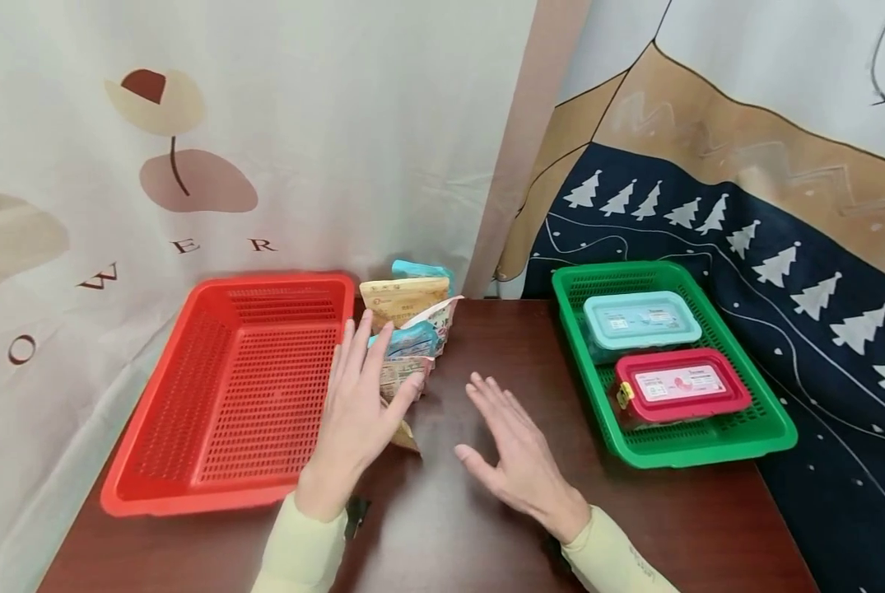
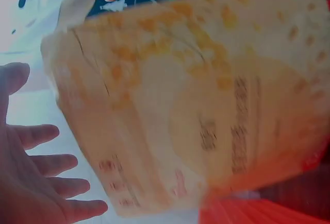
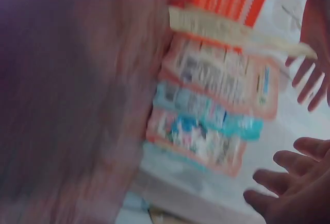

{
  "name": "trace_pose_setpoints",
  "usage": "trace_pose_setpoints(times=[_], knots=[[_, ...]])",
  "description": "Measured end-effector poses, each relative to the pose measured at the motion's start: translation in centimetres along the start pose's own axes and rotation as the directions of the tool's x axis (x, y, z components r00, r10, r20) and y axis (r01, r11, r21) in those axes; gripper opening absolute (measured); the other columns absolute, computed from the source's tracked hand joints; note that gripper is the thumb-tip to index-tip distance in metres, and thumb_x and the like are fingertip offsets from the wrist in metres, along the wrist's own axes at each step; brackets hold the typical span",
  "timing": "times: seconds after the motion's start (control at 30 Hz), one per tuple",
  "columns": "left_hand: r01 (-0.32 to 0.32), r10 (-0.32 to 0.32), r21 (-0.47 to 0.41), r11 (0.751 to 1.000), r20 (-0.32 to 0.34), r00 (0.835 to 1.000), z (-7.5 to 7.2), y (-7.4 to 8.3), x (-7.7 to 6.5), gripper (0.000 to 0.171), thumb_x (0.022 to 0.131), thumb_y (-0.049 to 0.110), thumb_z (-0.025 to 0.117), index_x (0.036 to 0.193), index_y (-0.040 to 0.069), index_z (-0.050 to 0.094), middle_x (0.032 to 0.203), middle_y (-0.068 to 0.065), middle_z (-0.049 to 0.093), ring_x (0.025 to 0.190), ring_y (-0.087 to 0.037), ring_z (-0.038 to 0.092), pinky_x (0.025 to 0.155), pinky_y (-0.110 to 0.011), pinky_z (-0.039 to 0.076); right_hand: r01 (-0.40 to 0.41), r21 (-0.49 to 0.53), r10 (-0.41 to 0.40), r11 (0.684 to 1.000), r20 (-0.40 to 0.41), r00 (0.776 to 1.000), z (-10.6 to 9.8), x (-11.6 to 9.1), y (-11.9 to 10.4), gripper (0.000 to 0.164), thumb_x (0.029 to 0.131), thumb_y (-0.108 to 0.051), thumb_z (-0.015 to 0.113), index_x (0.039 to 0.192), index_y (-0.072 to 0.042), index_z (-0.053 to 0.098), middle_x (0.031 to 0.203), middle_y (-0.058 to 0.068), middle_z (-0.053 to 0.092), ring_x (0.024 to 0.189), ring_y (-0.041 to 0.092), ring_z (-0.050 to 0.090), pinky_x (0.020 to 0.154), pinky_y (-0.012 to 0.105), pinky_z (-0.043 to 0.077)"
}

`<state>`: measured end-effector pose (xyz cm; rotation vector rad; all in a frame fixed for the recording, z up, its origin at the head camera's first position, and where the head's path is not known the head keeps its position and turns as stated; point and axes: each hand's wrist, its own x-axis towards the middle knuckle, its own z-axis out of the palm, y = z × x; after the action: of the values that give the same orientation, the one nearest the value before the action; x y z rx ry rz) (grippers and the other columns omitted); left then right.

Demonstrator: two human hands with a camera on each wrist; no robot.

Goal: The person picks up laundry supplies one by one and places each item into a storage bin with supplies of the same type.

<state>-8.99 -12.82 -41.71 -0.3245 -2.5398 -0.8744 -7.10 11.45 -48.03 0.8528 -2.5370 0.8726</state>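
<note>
Several snack pouches stand in a row beside the red basket, among them a tan pouch (image 1: 405,298), a blue pouch (image 1: 412,339) and a pink one (image 3: 221,77). My left hand (image 1: 356,395) hovers over the near end of the row, fingers straight and spread, and hides part of it. In the left wrist view, a tan pouch with orange print (image 2: 206,105) fills the middle, and the fingers are spread at its left with nothing in them. To the right of the row, my right hand (image 1: 519,453) is held above the table, fingers extended, holding nothing.
The red plastic basket (image 1: 153,494) sits on the left of the dark wooden table (image 1: 442,527). At the right, a green basket (image 1: 709,455) holds a blue-lidded box (image 1: 642,319) and a red-lidded box (image 1: 682,387). Printed curtains (image 1: 338,123) hang behind the table.
</note>
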Motion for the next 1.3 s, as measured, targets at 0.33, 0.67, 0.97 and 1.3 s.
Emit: trace_pose_setpoints(times=[0.33,0.67,0.97,1.3], knots=[[0.093,-0.095,-0.046,0.995,-0.046,0.994,-1.5,-2.0,-1.0,0.070,0.097,0.034,0.071,0.155,0.006,0.045,0.168,-0.012,0.029,0.157,-0.037,0.017,0.121,-0.062,0.021,0.015,0.156,-0.028,0.988,0.083,0.996,3.4,2.0,-2.8,0.077,0.100,-0.060,0.057,0.157,-0.010,0.044,0.160,0.002,0.046,0.145,0.021,0.045,0.112,0.046,0.044],[0.213,-0.219,-0.169,0.962,-0.016,0.976,-2.0,-3.4,-1.2,0.065,0.101,0.036,0.067,0.157,0.010,0.045,0.169,-0.002,0.029,0.157,-0.025,0.019,0.117,-0.065,0.029,-0.053,0.313,0.034,0.948,0.068,0.997,5.1,4.0,-4.4,0.061,0.097,-0.038,0.074,0.147,-0.007,0.055,0.142,0.003,0.063,0.113,0.019,0.070,0.093,0.037,0.057],[0.290,-0.294,-0.246,0.925,0.022,0.956,-2.5,-4.0,-1.6,0.063,0.103,0.038,0.063,0.159,0.017,0.043,0.167,0.001,0.034,0.153,-0.025,0.031,0.118,-0.060,0.028,0.014,0.296,0.013,0.955,-0.088,0.996,5.3,4.6,-4.1,0.026,0.097,-0.013,0.072,0.122,-0.006,0.074,0.111,0.007,0.077,0.096,0.015,0.074,0.079,0.034,0.060],[0.303,-0.248,-0.267,0.915,0.221,0.943,-3.3,-3.7,-2.2,0.079,0.092,0.026,0.081,0.160,0.021,0.040,0.168,-0.001,0.031,0.152,-0.029,0.031,0.117,-0.062,0.031,-0.024,0.353,0.065,0.935,-0.105,0.992,4.4,4.4,-3.0,0.019,0.098,-0.008,0.070,0.116,-0.005,0.077,0.107,0.007,0.078,0.096,0.014,0.074,0.076,0.040,0.061]])
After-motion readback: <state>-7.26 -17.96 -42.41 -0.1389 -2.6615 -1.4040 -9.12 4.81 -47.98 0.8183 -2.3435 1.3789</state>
